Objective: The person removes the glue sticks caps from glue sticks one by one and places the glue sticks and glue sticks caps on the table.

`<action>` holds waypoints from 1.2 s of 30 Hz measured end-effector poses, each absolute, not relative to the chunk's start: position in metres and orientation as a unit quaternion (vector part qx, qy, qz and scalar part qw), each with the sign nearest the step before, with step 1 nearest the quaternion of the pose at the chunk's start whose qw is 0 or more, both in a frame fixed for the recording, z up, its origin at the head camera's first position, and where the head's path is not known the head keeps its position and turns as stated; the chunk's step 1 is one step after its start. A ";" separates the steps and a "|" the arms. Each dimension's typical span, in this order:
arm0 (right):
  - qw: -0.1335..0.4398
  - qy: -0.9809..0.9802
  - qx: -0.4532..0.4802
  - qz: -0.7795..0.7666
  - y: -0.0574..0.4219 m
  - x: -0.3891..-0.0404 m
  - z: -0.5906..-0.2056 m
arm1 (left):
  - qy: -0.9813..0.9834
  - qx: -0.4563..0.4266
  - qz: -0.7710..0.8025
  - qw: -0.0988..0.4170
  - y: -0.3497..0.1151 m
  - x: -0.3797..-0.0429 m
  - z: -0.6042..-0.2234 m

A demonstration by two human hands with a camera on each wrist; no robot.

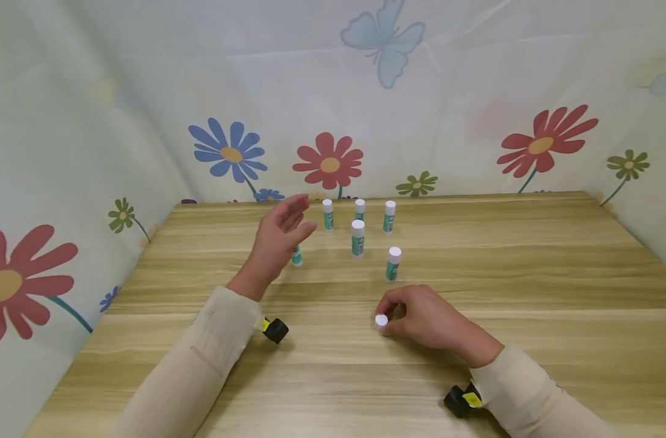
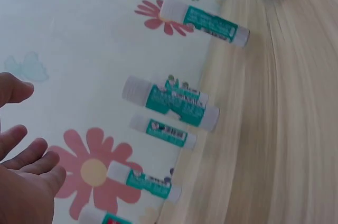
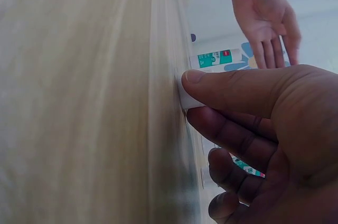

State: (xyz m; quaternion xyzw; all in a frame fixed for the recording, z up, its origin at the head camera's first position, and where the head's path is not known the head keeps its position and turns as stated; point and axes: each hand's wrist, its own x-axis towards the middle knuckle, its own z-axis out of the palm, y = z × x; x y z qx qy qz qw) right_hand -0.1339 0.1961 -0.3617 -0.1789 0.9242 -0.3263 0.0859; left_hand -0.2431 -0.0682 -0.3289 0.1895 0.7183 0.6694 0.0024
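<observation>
My right hand (image 1: 426, 316) pinches a white-capped glue stick (image 1: 381, 320) between thumb and forefinger, low at the tabletop. In the right wrist view its white end (image 3: 189, 97) shows under the thumb, and the rest is hidden by the fingers. My left hand (image 1: 278, 234) hovers with fingers extended and holds nothing, overlapping a green-and-white glue stick (image 1: 297, 256) in the head view. Upright ahead of the right hand is another glue stick (image 1: 393, 264). A larger-looking one (image 1: 357, 239) stands in the middle.
Farther back, three glue sticks stand in a row: left (image 1: 328, 216), middle (image 1: 360, 210) and right (image 1: 389, 217). They are on a wood-grain table (image 1: 530, 261). A flowered cloth (image 1: 447, 121) hangs behind the table and at its sides.
</observation>
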 end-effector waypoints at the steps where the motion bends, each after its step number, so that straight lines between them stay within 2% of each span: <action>1: 0.087 0.924 -0.179 -0.327 0.196 -0.134 -0.362 | 0.715 0.193 0.671 0.006 -0.065 -0.242 -0.327; 11: 0.094 0.922 -0.179 -0.330 0.197 -0.134 -0.362 | 0.721 0.207 0.660 0.040 -0.036 -0.241 -0.326; 36: 0.098 0.922 -0.183 -0.328 0.197 -0.134 -0.362 | 0.711 0.195 0.668 0.098 0.001 -0.262 -0.367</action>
